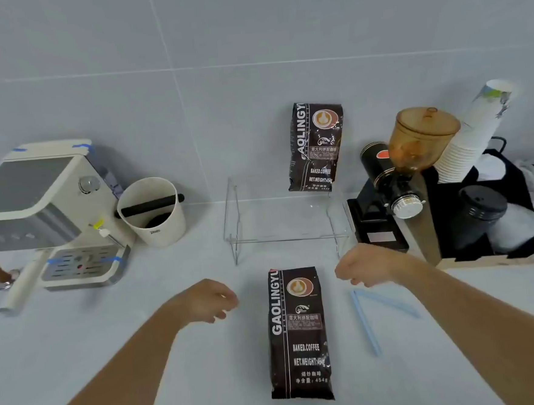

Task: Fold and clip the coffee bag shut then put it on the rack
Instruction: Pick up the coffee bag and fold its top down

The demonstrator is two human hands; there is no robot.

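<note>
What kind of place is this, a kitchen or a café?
Probably a small coffee corner, at home or in a café: an espresso machine stands on the left, a bean grinder and stacked paper cups on the right, and coffee bags lie on the counter.

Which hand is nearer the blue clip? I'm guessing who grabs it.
Right. The right hand hovers just above the blue clip; the left hand is across the coffee bag.

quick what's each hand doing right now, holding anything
Left hand: loosely curled, empty, left of the coffee bag.
Right hand: loosely curled, empty, above the blue clip.
</note>
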